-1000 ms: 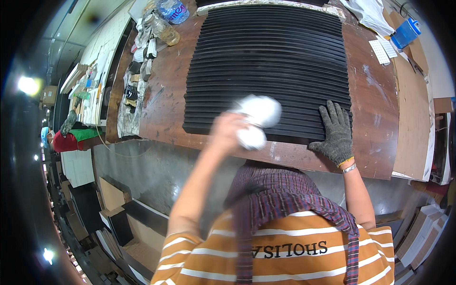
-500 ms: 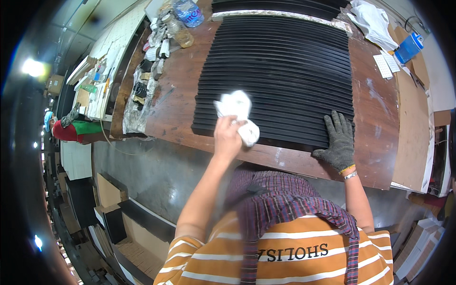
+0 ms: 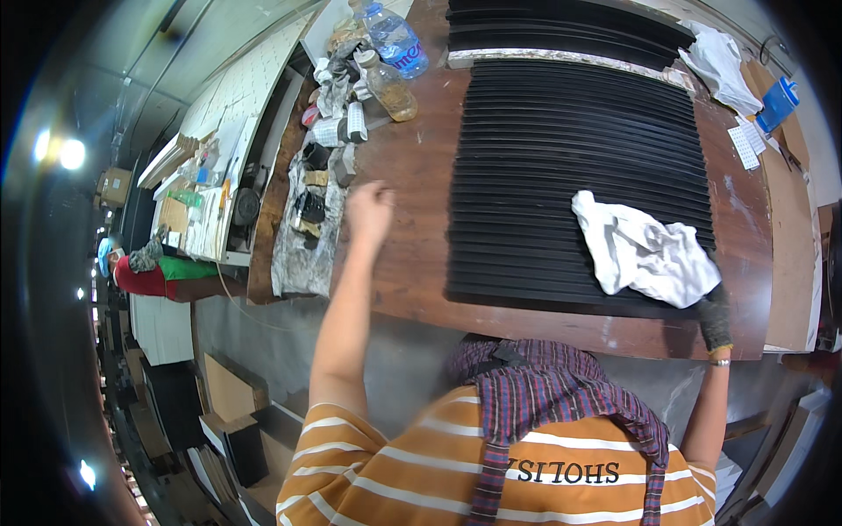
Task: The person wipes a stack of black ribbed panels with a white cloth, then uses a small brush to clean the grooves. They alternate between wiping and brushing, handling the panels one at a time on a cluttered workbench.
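Observation:
A row of long black ribbed strips (image 3: 579, 167) lies side by side on the brown wooden table. Bunched on its near right part is a white cloth (image 3: 645, 250). My right hand (image 3: 716, 316), in a dark knitted glove, rests at the cloth's right edge; the cloth covers its fingers, so whether they grip it does not show. My left hand (image 3: 370, 212) is bare and held over the table left of the strips. Its fingers are curled closed, with nothing seen in them. Close to it lie a grey block (image 3: 346, 164) and small dark tools (image 3: 309, 209) on a stained sheet.
A large clear bottle (image 3: 395, 42) and a smaller bottle of brownish liquid (image 3: 388, 88) stand at the far left. More black strips (image 3: 561, 31) lie beyond a pale bar. At the far right are another white cloth (image 3: 724, 70) and a blue bottle (image 3: 777, 105). A co-worker (image 3: 153, 273) is at left.
My left hand has let go of the white cloth and moved left toward the tools. The cloth now lies spread at the right, over my gloved right hand's fingers. The view has shifted left.

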The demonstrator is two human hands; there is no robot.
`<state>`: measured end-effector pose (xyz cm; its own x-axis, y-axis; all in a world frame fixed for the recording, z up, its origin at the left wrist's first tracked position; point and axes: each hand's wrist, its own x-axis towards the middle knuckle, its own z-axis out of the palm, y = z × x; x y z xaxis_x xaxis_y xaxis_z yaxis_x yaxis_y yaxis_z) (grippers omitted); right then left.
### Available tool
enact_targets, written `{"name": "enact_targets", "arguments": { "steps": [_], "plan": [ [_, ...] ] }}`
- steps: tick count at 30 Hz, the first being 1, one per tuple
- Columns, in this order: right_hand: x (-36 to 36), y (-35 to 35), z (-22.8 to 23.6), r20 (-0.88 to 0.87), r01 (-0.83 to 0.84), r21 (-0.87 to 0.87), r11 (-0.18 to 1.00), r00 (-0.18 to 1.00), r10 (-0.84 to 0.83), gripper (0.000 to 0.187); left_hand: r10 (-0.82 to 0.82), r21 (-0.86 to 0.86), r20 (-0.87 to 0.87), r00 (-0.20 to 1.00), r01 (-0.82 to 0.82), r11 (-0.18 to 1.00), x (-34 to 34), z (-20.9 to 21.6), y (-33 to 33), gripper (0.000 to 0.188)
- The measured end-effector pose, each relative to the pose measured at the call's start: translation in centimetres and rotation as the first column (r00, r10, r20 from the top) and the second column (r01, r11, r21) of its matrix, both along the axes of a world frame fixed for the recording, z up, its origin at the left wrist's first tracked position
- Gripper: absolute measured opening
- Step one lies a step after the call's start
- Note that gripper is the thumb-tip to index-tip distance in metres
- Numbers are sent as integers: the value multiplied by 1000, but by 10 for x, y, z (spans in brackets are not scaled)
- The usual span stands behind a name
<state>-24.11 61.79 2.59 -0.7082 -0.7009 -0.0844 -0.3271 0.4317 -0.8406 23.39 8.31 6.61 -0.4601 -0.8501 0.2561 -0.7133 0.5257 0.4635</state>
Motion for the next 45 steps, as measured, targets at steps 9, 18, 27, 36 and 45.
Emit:
{"name": "enact_targets", "arguments": {
  "steps": [9,18,27,36,45],
  "plan": [
    [103,-112,22,-520,141,-164,976,829,-207,48,468,-79,477,744,-494,866,26,-36,-150,41],
    [128,-206,57,-650,-206,288,935,675,349,47,-475,-69,-139,869,470,880,-93,9,-11,37],
    [48,-153,8,-740,331,248,911,671,-42,55,-748,39,-41,663,749,662,-152,-1,76,58],
    [48,-154,2,-767,337,283,898,641,2,55,-789,-80,65,611,791,607,-163,-3,86,54],
    [48,-154,-5,-762,347,273,897,647,-18,54,-805,-230,50,592,791,567,-164,-10,92,53]
  ]
}}
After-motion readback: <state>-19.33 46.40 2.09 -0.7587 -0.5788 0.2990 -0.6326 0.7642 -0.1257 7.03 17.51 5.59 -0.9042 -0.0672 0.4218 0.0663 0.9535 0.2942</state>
